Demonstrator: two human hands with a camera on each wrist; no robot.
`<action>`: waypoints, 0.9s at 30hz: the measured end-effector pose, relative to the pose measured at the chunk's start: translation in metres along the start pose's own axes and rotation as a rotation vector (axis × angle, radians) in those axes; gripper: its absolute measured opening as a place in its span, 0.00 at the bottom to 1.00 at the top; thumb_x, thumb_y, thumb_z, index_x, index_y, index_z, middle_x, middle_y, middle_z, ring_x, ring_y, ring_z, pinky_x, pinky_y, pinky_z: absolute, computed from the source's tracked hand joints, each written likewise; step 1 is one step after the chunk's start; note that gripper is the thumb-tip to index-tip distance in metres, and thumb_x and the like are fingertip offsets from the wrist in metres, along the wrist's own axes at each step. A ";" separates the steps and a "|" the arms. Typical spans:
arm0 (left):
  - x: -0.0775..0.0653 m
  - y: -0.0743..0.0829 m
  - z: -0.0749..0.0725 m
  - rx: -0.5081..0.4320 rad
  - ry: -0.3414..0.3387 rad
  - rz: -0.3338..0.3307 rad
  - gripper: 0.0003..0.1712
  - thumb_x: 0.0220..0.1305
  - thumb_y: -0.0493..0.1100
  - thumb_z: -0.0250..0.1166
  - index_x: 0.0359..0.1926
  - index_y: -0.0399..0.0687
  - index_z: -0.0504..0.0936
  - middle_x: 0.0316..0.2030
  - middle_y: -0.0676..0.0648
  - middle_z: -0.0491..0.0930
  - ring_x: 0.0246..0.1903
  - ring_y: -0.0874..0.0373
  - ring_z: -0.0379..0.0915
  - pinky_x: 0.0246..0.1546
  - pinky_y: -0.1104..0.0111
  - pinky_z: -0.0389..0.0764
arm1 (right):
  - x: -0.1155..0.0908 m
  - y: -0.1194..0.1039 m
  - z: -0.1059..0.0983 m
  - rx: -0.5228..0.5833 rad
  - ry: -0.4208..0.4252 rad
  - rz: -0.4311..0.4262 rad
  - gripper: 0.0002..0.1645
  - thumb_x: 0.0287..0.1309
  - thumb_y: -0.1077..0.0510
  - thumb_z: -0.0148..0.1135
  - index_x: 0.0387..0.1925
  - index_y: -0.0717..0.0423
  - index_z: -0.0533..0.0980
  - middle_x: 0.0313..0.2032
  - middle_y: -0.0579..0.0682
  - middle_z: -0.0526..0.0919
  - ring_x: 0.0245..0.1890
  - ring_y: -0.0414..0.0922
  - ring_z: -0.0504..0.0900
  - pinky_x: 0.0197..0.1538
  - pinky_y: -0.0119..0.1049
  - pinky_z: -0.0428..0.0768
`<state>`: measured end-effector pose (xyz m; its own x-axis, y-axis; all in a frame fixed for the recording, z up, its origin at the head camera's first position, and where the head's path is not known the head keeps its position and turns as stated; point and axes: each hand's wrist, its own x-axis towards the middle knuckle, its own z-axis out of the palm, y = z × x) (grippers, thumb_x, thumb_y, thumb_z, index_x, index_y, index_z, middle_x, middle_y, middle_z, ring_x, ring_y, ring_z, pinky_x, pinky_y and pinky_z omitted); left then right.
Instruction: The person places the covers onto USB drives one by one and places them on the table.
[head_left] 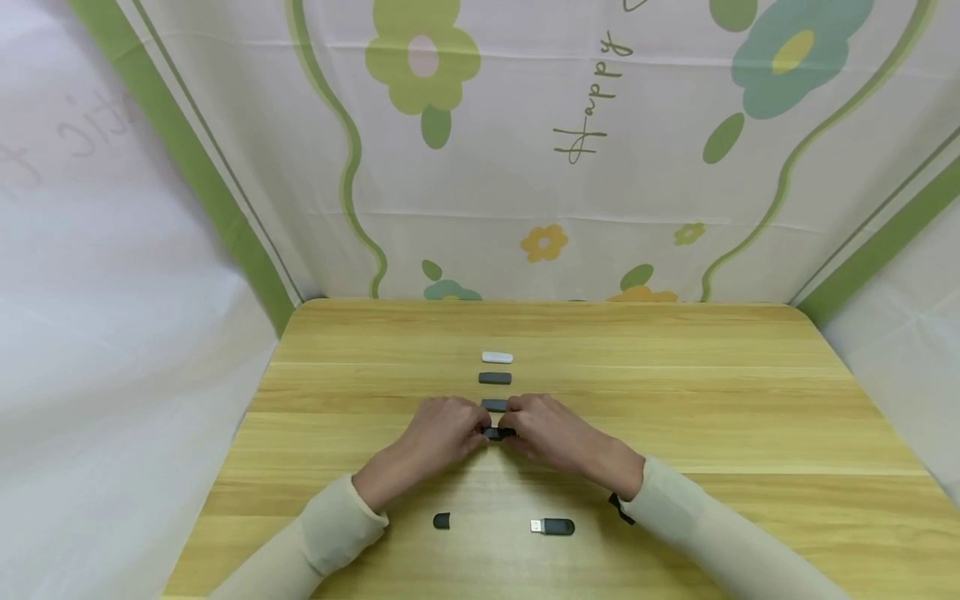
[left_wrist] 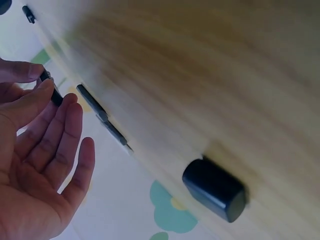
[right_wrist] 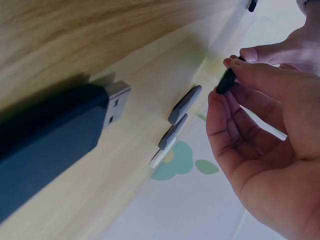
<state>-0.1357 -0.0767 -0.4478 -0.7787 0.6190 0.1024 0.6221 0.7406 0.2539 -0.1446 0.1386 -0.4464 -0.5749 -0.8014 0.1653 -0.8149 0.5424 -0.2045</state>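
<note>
Both hands meet near the middle of the table over a small black USB stick. My left hand pinches its left end between thumb and fingers. My right hand pinches the right end, where the fingers hide part of the stick. In the right wrist view the dark stick lies between the right thumb and fingertips. Nearer the front edge lie a loose black cap, on the left, and an uncapped black USB stick, on the right, its metal plug pointing left.
Just beyond the hands a dark grey stick, another dark one and a white one lie in a column. The wooden table ends at a flowered cloth behind, with white cloth at both sides.
</note>
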 end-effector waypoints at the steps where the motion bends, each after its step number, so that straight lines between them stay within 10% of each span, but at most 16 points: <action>1: 0.000 0.000 0.001 0.000 -0.009 -0.006 0.04 0.64 0.44 0.78 0.36 0.51 0.91 0.29 0.55 0.87 0.22 0.68 0.69 0.23 0.72 0.70 | 0.000 0.000 0.000 0.003 -0.006 0.005 0.04 0.61 0.61 0.78 0.36 0.55 0.88 0.33 0.46 0.85 0.30 0.36 0.79 0.35 0.29 0.79; 27: 0.005 0.003 0.008 0.021 -0.083 -0.055 0.12 0.60 0.44 0.79 0.25 0.53 0.84 0.24 0.55 0.80 0.22 0.64 0.67 0.21 0.68 0.68 | -0.002 0.001 0.014 -0.011 -0.020 0.000 0.07 0.60 0.61 0.78 0.31 0.54 0.84 0.29 0.44 0.78 0.26 0.36 0.71 0.31 0.29 0.73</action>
<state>-0.1372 -0.0697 -0.4541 -0.8027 0.5963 0.0086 0.5810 0.7788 0.2363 -0.1432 0.1368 -0.4606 -0.5736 -0.8061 0.1455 -0.8155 0.5452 -0.1942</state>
